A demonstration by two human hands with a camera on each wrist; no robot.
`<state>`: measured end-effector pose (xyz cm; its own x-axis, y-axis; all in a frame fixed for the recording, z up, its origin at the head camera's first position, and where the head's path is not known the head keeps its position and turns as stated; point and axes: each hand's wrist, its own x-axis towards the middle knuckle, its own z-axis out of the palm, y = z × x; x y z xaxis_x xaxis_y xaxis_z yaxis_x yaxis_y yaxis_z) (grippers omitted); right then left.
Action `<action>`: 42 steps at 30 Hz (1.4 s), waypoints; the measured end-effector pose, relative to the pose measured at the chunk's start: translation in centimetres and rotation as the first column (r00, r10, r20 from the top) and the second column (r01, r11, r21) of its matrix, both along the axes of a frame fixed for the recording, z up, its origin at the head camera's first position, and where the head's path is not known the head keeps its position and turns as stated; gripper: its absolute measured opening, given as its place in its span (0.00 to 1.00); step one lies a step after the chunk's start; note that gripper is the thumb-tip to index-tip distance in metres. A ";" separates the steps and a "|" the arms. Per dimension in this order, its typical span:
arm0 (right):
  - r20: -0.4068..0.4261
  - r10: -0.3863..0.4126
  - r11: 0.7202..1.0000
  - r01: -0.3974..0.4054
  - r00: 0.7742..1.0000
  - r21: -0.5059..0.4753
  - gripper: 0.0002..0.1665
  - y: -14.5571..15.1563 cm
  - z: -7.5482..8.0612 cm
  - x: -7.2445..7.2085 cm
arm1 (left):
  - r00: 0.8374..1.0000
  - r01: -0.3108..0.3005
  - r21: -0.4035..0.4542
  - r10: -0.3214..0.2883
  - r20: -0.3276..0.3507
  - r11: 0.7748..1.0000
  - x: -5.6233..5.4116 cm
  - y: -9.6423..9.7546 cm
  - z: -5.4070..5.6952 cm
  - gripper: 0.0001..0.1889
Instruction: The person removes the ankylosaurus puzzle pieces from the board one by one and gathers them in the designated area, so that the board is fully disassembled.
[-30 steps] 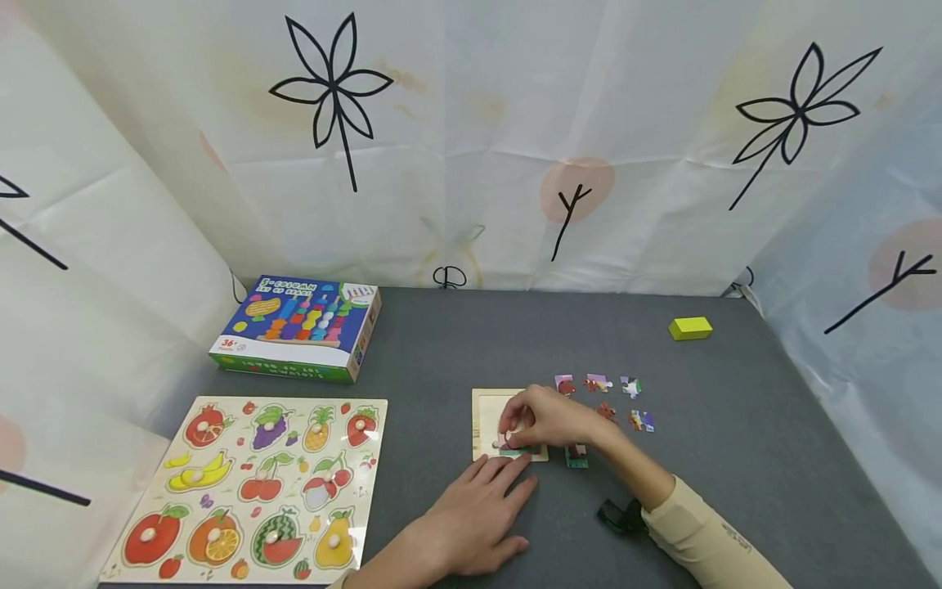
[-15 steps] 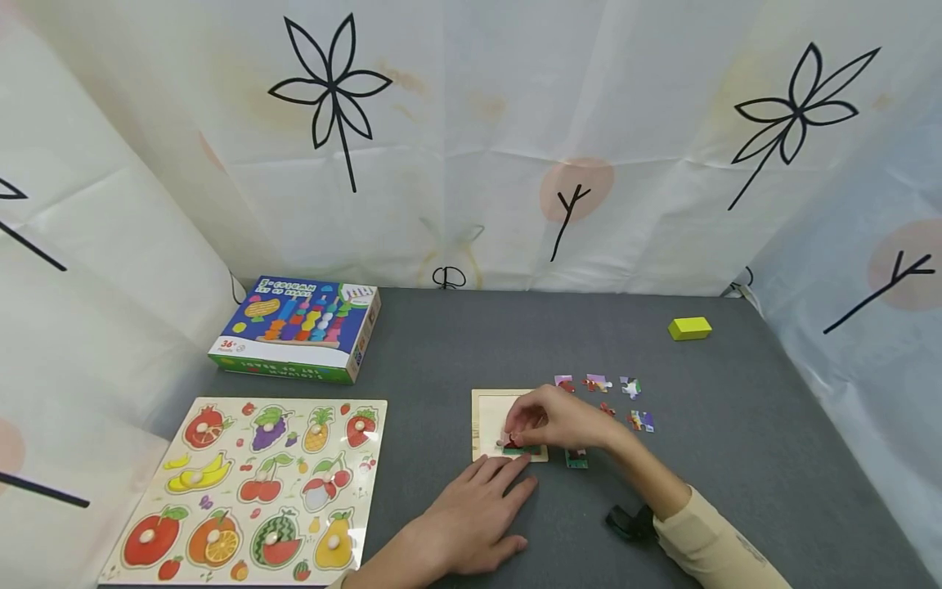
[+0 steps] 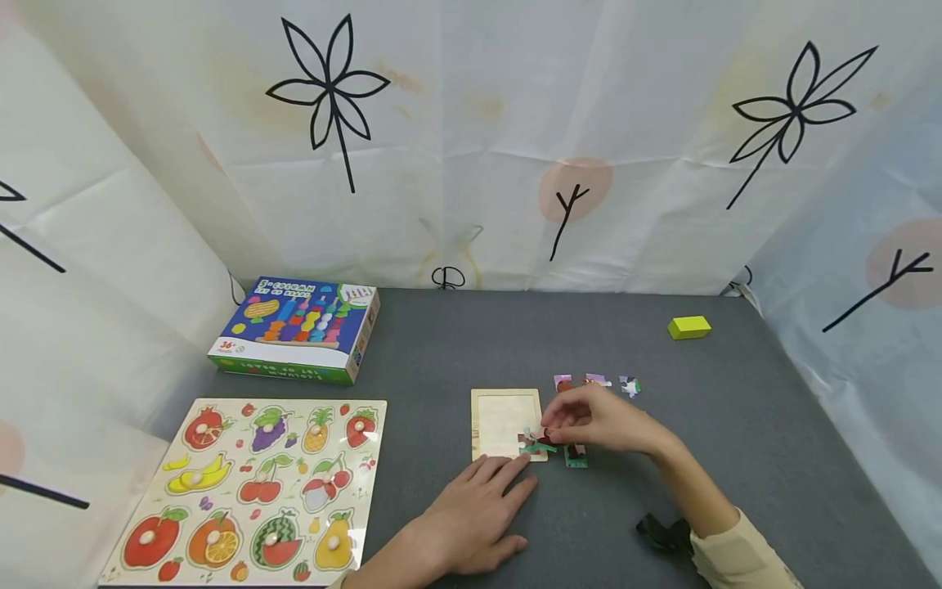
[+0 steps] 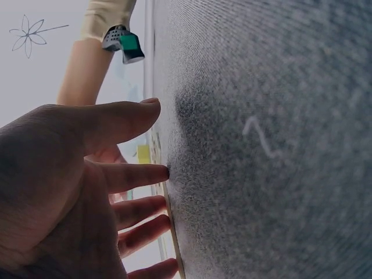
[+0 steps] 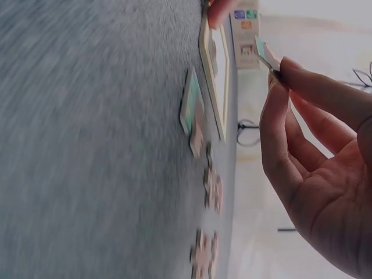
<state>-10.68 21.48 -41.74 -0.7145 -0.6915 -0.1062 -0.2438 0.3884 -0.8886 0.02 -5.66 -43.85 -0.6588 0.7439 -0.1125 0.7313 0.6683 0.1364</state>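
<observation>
My right hand (image 3: 611, 421) pinches a jigsaw piece (image 3: 540, 446) between thumb and fingertips, over the right edge of a small wooden puzzle tray (image 3: 504, 413). In the right wrist view this jigsaw piece (image 5: 265, 53) is tilted, well above the table, with teal and pink on its face. My left hand (image 3: 474, 515) lies palm down with fingers spread, fingertips at the tray's near edge. A green-edged loose piece (image 3: 576, 457) lies just right of the tray. Several more pieces (image 3: 630, 387) lie beyond, some partly covered by my right hand.
A fruit knob puzzle board (image 3: 283, 442) fills the near left. Behind it stands a blue and green toy box (image 3: 294, 327). A yellow block (image 3: 689, 328) sits at the far right of the grey table (image 3: 773, 458). Printed white cloth (image 3: 478, 98) encloses the back and sides.
My right hand has lifted a jigsaw piece and moved right, from inside the tray to over its right edge. My left hand has stayed in place.
</observation>
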 end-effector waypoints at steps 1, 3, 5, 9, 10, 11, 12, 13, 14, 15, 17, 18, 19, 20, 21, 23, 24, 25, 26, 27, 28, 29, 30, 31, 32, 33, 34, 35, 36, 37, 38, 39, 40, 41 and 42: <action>0.005 -0.007 1.000 0.007 1.000 -0.001 0.10 0.4 0.0 0.1 | 1.000 -0.001 0.001 0.001 0.001 1.000 0.0 0.0 0.0 0.36; 0.013 -0.015 1.000 0.015 1.000 -0.005 0.10 1.2 0.1 0.3 | 1.000 -0.001 0.003 0.001 0.002 1.000 0.0 0.0 0.0 0.36; 0.021 -0.020 1.000 0.020 1.000 -0.008 0.09 2.0 0.2 0.6 | 1.000 0.000 0.004 0.000 -0.007 1.000 0.0 0.0 0.0 0.36; 0.041 -0.031 1.000 0.031 0.999 0.004 0.10 3.6 0.4 1.0 | 0.999 0.004 -0.001 -0.004 -0.035 1.000 0.1 0.0 -0.1 0.36; 0.046 -0.033 0.999 0.033 0.998 0.007 0.10 4.0 0.4 1.1 | 0.999 0.004 -0.001 -0.004 -0.038 1.000 0.1 0.0 -0.1 0.36; 0.048 -0.033 0.999 0.033 0.998 0.009 0.10 4.3 0.4 1.2 | 0.999 0.003 -0.002 -0.003 -0.037 1.000 0.1 0.0 -0.1 0.36; 0.050 -0.034 0.999 0.033 0.998 0.011 0.10 4.7 0.4 1.3 | 0.999 0.002 -0.004 -0.003 -0.033 1.000 0.1 0.0 -0.1 0.36; 0.051 -0.034 0.999 0.033 0.998 0.013 0.10 5.0 0.4 1.4 | 1.000 0.001 -0.005 -0.002 -0.027 1.000 0.1 0.0 -0.1 0.36; 0.050 -0.033 0.999 0.033 0.998 0.011 0.10 5.3 0.4 1.5 | 1.000 0.000 -0.006 0.000 -0.022 1.000 0.1 0.0 0.0 0.36; 0.048 -0.032 0.999 0.032 0.998 0.008 0.09 5.7 0.3 1.5 | 1.000 -0.001 -0.006 0.001 -0.014 1.000 0.0 0.0 0.0 0.36; 0.040 -0.034 0.999 0.034 0.999 0.006 0.09 6.2 0.3 1.7 | 1.000 -0.003 -0.008 0.003 -0.003 1.000 0.0 0.0 0.0 0.36; 0.037 -0.038 0.999 0.038 0.999 0.009 0.08 6.4 0.3 1.7 | 1.000 -0.004 -0.008 0.004 0.001 1.000 0.0 0.0 0.0 0.36; 0.034 -0.043 0.999 0.042 0.999 0.013 0.08 6.6 0.3 1.8 | 1.000 -0.004 -0.008 0.004 0.006 1.000 0.0 0.0 0.0 0.36; 0.030 -0.046 0.999 0.046 0.998 0.017 0.08 6.8 0.2 1.8 | 1.000 -0.004 -0.008 0.005 0.009 1.000 0.0 0.0 0.0 0.36; 0.026 -0.051 0.998 0.050 0.998 0.024 0.08 7.0 0.2 1.9 | 1.000 -0.004 -0.008 0.004 0.011 1.000 0.0 0.0 0.0 0.36; 0.017 -0.054 0.998 0.053 0.998 0.041 0.08 7.3 0.1 1.9 | 1.000 -0.004 -0.008 0.004 0.015 1.000 0.0 0.0 0.0 0.37; 0.016 -0.053 0.997 0.052 0.998 0.048 0.08 7.4 0.0 1.9 | 1.000 -0.004 -0.008 0.005 0.019 1.000 0.0 0.0 0.1 0.37; 0.013 -0.050 0.997 0.049 0.999 0.055 0.08 7.5 0.0 1.9 | 1.000 -0.004 -0.009 0.004 0.022 1.000 -0.1 0.0 0.1 0.37; 0.009 -0.047 0.997 0.047 0.999 0.060 0.08 7.5 -0.1 1.9 | 1.000 -0.004 -0.010 0.004 0.023 1.000 -0.1 0.0 0.1 0.37; 0.004 -0.046 0.997 0.045 0.999 0.068 0.07 7.6 -0.2 1.9 | 1.000 -0.004 -0.011 0.004 0.027 1.000 -0.1 0.1 0.1 0.37; -0.001 -0.043 0.996 0.043 0.999 0.075 0.07 7.6 -0.2 1.9 | 1.000 -0.004 -0.012 0.005 0.029 1.000 -0.1 0.1 0.1 0.37; -0.006 -0.041 0.996 0.041 0.999 0.082 0.07 7.6 -0.3 1.8 | 0.999 -0.004 -0.012 0.005 0.032 1.000 -0.1 0.1 0.2 0.37; -0.011 -0.041 0.995 0.042 0.999 0.090 0.06 7.6 -0.4 1.8 | 0.999 -0.003 -0.013 0.004 0.032 1.000 -0.1 0.1 0.2 0.37; -0.019 -0.041 0.994 0.043 0.999 0.099 0.06 7.6 -0.4 1.8 | 0.999 -0.002 -0.013 0.003 0.035 1.000 -0.1 0.1 0.2 0.37; -0.025 -0.043 0.993 0.045 0.999 0.109 0.06 7.6 -0.4 1.7 | 0.999 -0.003 -0.013 0.003 0.039 1.000 -0.2 0.1 0.1 0.37; -0.030 -0.045 0.992 0.048 0.999 0.120 0.05 7.6 -0.5 1.7 | 0.999 -0.003 -0.013 0.003 0.041 1.000 -0.2 0.1 0.1 0.37; -0.033 -0.048 0.990 0.052 0.998 0.130 0.05 7.6 -0.5 1.7 | 0.999 -0.002 -0.013 0.003 0.042 1.000 -0.2 0.1 0.1 0.37; -0.036 -0.052 0.989 0.057 0.998 0.139 0.05 7.6 -0.5 1.7 | 0.999 -0.002 -0.013 0.002 0.044 1.000 -0.2 0.0 0.1 0.37; -0.040 -0.055 0.987 0.061 0.998 0.147 0.04 7.6 -0.5 1.7 | 0.999 -0.002 -0.013 0.002 0.046 1.000 -0.2 0.0 0.1 0.37; -0.045 -0.057 0.986 0.064 0.997 0.155 0.04 7.6 -0.5 1.7 | 0.999 -0.002 -0.013 0.003 0.047 1.000 -0.2 0.0 0.1 0.37; -0.047 -0.060 0.985 0.067 0.997 0.159 0.04 7.5 -0.5 1.7 | 0.999 -0.002 -0.012 0.002 0.045 1.000 -0.2 0.0 0.1 0.37; -0.051 -0.062 0.984 0.070 0.997 0.162 0.04 7.5 -0.5 1.7 | 0.999 -0.002 -0.011 0.002 0.044 1.000 -0.2 0.0 0.1 0.37; -0.054 -0.064 0.984 0.072 0.996 0.165 0.04 7.5 -0.5 1.7 | 0.999 -0.002 -0.011 0.002 0.045 1.000 -0.2 0.0 0.1 0.37; -0.057 -0.065 0.983 0.074 0.996 0.167 0.04 7.5 -0.5 1.7 | 0.999 -0.001 -0.010 0.002 0.043 1.000 -0.2 0.0 0.1 0.37; -0.061 -0.065 0.983 0.075 0.996 0.169 0.04 7.5 -0.5 1.7 | 0.999 -0.001 -0.010 0.002 0.041 1.000 -0.2 0.0 0.1 0.37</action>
<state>-8.94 28.99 -42.28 -0.7685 -0.6146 -0.1779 -0.2571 0.5512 -0.7938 -0.13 -5.62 -43.79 -0.6547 0.7415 -0.1468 0.7241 0.6710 0.1595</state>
